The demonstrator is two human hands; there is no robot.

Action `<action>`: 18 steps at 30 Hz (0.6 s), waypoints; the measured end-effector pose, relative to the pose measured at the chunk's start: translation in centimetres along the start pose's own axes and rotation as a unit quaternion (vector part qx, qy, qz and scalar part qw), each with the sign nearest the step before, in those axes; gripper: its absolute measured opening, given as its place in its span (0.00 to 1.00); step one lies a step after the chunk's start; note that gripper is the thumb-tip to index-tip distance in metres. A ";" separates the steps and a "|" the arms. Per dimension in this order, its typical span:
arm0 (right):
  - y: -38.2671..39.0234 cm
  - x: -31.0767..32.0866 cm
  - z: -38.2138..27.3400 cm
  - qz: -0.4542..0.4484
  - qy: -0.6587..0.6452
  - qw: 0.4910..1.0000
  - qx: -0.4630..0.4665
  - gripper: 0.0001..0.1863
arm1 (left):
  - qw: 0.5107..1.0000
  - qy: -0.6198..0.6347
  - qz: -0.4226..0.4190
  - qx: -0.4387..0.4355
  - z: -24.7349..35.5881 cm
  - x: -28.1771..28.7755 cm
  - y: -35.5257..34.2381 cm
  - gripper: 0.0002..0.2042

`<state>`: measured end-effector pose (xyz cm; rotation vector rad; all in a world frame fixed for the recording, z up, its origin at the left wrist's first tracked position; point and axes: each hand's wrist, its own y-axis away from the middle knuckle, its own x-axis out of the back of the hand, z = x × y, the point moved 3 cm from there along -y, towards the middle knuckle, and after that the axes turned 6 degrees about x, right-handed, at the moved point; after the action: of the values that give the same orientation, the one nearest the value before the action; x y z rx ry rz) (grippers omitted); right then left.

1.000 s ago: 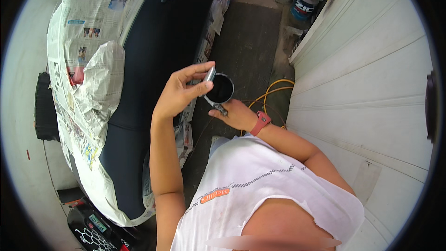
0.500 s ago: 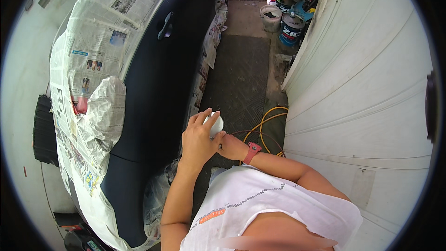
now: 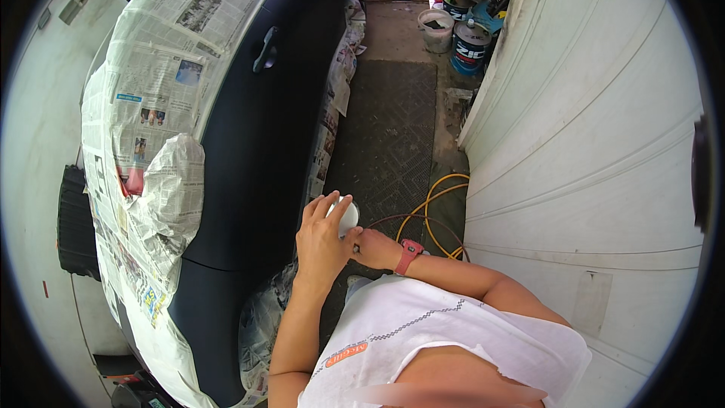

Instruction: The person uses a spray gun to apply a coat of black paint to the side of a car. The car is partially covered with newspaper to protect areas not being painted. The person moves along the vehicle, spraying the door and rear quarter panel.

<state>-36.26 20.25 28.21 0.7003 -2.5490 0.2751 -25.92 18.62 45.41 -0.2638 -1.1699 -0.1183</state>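
Observation:
My left hand is curled over a small white round-topped container, its fingers along the side nearest the car. Just right of it, my right hand, with a red watch on the wrist, is closed below the container. Its fingers are mostly hidden, and what they hold cannot be made out. A small dark piece shows between the hands. Both hands are in front of my body, to the right of the dark, matte car side.
Newspaper covers the car's upper part and mirror. A yellow hose and thin dark red hose lie at right, beside a pale wall. A white bucket and blue container stand ahead past the dark mat.
Both hands and the white container have shifted slightly down in the picture, the container also a little left. The grasp looks the same. My view has moved slightly.

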 end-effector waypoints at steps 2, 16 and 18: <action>0.1 -0.2 0.2 -0.006 -0.002 1.000 -0.006 0.20 | 1.000 0.001 -0.005 0.003 0.0 0.0 0.0 0.30; 0.9 -0.7 -0.4 -0.018 -0.003 1.000 0.010 0.20 | 0.998 0.004 -0.011 0.059 -0.3 -0.3 1.0 0.31; 0.9 -0.9 -0.2 -0.015 -0.005 1.000 0.015 0.20 | 0.998 -0.001 -0.011 0.063 -0.2 -0.3 1.0 0.31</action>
<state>-36.00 21.47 27.92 0.7514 -2.5468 0.3000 -25.63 19.53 44.90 -0.1399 -1.1767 -0.0645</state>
